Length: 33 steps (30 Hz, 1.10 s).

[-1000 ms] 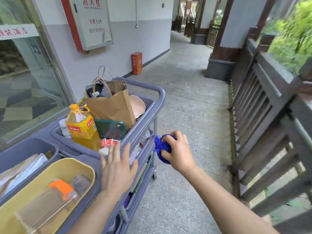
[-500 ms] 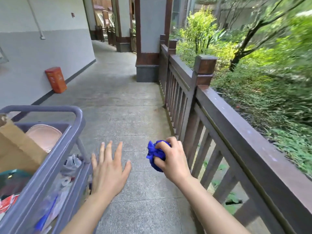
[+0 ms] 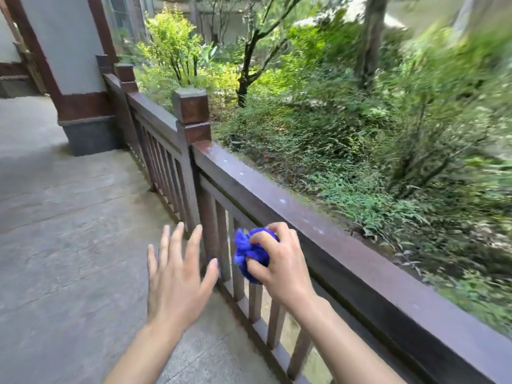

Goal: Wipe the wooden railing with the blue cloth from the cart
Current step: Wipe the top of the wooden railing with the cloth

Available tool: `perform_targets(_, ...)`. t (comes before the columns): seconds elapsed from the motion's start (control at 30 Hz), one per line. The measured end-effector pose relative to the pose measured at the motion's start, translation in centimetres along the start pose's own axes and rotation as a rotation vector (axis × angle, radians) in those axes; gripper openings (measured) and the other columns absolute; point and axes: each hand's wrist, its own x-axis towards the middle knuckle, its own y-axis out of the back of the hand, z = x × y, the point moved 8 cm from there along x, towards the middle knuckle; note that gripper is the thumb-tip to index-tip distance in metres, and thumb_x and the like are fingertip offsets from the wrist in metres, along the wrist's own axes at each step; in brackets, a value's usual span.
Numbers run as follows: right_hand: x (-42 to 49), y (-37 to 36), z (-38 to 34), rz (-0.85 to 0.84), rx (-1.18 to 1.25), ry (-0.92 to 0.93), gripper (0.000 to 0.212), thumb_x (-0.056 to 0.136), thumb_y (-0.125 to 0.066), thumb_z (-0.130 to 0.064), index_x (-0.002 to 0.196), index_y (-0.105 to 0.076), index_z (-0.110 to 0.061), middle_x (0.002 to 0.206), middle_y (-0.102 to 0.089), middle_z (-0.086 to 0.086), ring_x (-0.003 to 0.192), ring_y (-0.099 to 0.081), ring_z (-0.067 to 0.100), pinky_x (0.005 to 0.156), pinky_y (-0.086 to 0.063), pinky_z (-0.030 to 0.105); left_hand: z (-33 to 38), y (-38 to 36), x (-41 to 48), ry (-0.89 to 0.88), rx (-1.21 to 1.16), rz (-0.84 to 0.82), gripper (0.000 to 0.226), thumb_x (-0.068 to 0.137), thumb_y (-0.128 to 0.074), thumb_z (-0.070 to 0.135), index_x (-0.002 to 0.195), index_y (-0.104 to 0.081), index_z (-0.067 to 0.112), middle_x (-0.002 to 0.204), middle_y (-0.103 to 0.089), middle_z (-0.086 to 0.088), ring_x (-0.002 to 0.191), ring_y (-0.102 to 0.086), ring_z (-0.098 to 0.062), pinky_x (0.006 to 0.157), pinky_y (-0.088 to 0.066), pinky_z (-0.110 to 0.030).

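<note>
Paved walkway (image 3: pixel 69 217) underfoot, railing (image 3: pixel 318 245) along its right edge. Nearest: left hand (image 3: pixel 177 275) flat and spread, grasping nothing. Just beyond: right hand (image 3: pixel 279 261) clenched around balled cloth (image 3: pixel 249 253), in front of balusters, just below top rail, not touching it. Further along: square post (image 3: pixel 191 109), pillar (image 3: pixel 74 79). Beyond: blurred greenery (image 3: pixel 360 106).

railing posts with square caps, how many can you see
3. The nearest post joins the rail being approached; a second stands farther along; a third is beside the pillar. More may be hidden.
</note>
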Motion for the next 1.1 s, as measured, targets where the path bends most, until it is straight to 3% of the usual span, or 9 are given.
perform_targets(0.43,-7.7,12.5,5.2,0.404,-0.348,-0.474,0.023,0.076,-0.069,-0.028,0.098,-0.061,-0.03,0.104,-0.045,-0.005,0.095,-0.041,0.018,0.081,-0.031,0.023,13.9,-5.6,3.1,-0.654,-0.266,-0.188,0.068,0.09,-0.035,0.051,0.147,-0.041,0.015,0.155,-0.039,-0.02,0.149,-0.026,-0.04,0.118,-0.026,-0.064)
perform_targets(0.73,-16.9,22.7,8.6,0.599,-0.583,-0.731,0.027,0.071,-0.075,-0.018,0.095,-0.065,-0.025,0.102,-0.047,0.0,0.095,-0.045,0.025,0.082,-0.031,0.025,22.9,-9.6,0.6,-0.912,-0.294,-0.292,0.067,0.09,-0.035,0.051,0.147,-0.043,0.018,0.155,-0.039,-0.019,0.149,-0.027,-0.039,0.119,-0.027,-0.06)
perform_targets(0.9,-21.5,27.5,12.4,0.598,-0.723,-0.867,0.027,0.072,-0.076,-0.017,0.097,-0.067,-0.021,0.104,-0.049,0.006,0.095,-0.044,0.03,0.079,-0.028,0.025,27.5,-13.8,1.1,-0.979,-0.249,-0.353,0.068,0.091,-0.028,0.051,0.147,-0.045,0.017,0.155,-0.04,-0.02,0.148,-0.03,-0.037,0.121,-0.027,-0.055)
perform_targets(1.0,-23.9,28.6,15.1,0.525,-0.811,-0.983,0.026,0.073,-0.075,-0.022,0.098,-0.067,-0.02,0.106,-0.05,0.011,0.096,-0.045,0.036,0.082,-0.042,0.037,29.4,-16.2,1.2,-0.987,-0.211,-0.418,0.073,0.091,-0.017,0.054,0.15,-0.041,0.017,0.158,-0.036,-0.015,0.151,-0.025,-0.033,0.125,-0.02,-0.048)
perform_targets(1.1,-25.5,28.0,17.7,0.387,-0.9,-1.051,0.034,0.069,-0.077,-0.029,0.1,-0.069,-0.019,0.107,-0.053,0.016,0.099,-0.049,0.04,0.081,-0.048,0.044,30.5,-17.6,0.7,-1.007,-0.161,-0.399,0.065,0.093,-0.023,0.05,0.142,-0.052,0.019,0.15,-0.051,-0.011,0.144,-0.04,-0.029,0.121,-0.031,-0.047)
